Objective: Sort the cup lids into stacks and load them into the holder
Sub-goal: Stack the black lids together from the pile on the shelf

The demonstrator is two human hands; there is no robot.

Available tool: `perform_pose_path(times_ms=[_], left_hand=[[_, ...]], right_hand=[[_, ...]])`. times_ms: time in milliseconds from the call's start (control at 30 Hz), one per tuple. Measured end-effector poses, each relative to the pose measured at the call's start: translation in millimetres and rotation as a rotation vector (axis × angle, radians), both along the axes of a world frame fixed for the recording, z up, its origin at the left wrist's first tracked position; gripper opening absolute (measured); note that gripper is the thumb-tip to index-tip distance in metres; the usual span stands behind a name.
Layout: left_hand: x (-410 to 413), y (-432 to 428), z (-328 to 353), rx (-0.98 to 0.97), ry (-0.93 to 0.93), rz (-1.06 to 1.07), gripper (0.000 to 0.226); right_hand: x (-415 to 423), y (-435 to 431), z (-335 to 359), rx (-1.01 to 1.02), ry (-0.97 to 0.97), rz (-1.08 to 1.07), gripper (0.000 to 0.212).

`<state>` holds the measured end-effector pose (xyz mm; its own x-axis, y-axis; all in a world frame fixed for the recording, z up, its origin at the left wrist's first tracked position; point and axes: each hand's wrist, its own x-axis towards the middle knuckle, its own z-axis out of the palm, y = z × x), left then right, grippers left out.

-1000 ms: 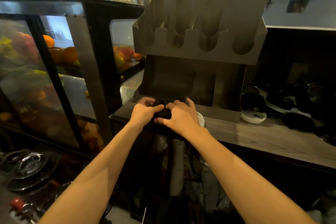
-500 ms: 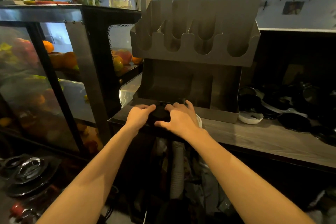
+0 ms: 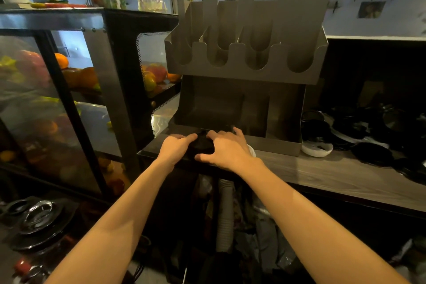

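Note:
A small stack of black cup lids (image 3: pixel 201 145) sits on the wooden counter (image 3: pixel 322 175) in front of the steel lid holder (image 3: pixel 244 62). My left hand (image 3: pixel 176 147) cups the stack from the left. My right hand (image 3: pixel 227 148) curls over it from the right, thumb at the near side. Most of the stack is hidden under my fingers. The holder's upper slots look empty. A white lid (image 3: pixel 252 151) peeks out just behind my right hand.
A white lid (image 3: pixel 317 148) and a heap of loose black lids (image 3: pixel 368 131) lie on the counter at the right. A glass fruit display case (image 3: pixel 57 99) stands to the left. More black lids (image 3: pixel 36 219) lie low at the bottom left.
My left fingers have straightened along the stack's side, and both hands stay on it. The view has dropped slightly.

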<state>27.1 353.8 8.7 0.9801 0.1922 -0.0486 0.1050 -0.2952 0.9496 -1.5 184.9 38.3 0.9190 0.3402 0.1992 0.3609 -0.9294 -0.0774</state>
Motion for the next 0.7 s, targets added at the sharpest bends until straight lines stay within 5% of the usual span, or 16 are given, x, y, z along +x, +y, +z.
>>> perform_pose_path(times_ms=[167, 700], left_hand=[[0, 2, 3, 0.006, 0.027, -0.05, 0.023], [-7, 13, 3, -0.384, -0.044, -0.153, 0.037]], right_hand=[[3, 2, 2, -0.018, 0.069, -0.015, 0.082], [-2, 6, -9, 0.337, -0.054, 0.093, 0.09]])
